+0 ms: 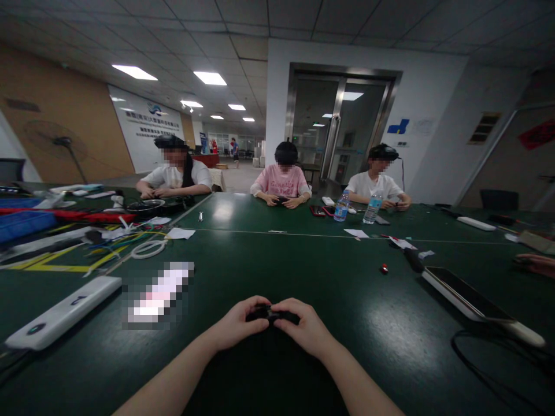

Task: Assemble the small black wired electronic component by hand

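Note:
Both of my hands meet over the near middle of the dark green table (277, 266). My left hand (236, 325) pinches one side of a small black object (273, 315) between thumb and fingers. The other side of it is gripped by my right hand (310, 326), thumb below and fingers on top. The object looks dark and elongated, with a slightly lighter spot in its middle; fingers cover much of it and its kind cannot be made out.
A long white device (65, 315) and a blurred-out bright slab (160, 293) lie left. To the right are a phone (472, 292), black cable (481, 361) and a small red item (384, 268). Two water bottles (373, 209) stand farther back, near three seated people.

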`<action>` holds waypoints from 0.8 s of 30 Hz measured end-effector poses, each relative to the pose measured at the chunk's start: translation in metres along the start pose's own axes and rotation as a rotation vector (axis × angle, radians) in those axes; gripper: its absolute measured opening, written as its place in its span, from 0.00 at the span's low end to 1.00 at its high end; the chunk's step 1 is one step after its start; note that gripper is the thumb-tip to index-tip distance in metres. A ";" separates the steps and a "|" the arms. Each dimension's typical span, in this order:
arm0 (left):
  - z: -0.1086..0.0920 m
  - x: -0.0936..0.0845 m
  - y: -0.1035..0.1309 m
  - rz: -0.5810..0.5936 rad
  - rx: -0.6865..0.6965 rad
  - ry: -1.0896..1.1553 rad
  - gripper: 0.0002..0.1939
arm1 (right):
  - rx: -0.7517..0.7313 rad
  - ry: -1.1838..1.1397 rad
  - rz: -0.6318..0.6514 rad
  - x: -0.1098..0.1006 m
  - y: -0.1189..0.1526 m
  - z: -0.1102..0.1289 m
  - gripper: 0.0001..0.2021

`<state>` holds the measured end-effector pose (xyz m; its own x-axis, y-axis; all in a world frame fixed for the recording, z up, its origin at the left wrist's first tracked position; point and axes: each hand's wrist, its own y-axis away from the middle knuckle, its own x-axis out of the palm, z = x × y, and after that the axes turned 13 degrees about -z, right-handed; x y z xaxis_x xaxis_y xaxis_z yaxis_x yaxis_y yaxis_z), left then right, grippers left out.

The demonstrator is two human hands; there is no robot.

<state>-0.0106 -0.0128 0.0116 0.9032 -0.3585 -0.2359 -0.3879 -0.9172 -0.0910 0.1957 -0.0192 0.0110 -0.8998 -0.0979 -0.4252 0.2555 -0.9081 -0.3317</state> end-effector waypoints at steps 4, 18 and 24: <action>-0.002 -0.001 0.000 -0.027 0.028 -0.050 0.18 | 0.012 -0.011 0.001 -0.002 0.001 0.005 0.14; 0.001 0.001 -0.001 -0.016 -0.002 0.073 0.19 | 0.055 0.003 0.006 -0.003 0.001 0.012 0.14; 0.006 0.001 -0.002 -0.016 -0.024 0.088 0.22 | 0.018 0.008 -0.016 0.000 0.000 0.006 0.14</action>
<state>-0.0102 -0.0099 0.0055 0.9223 -0.3569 -0.1481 -0.3698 -0.9264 -0.0702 0.1941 -0.0219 0.0159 -0.9009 -0.0803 -0.4266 0.2349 -0.9165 -0.3237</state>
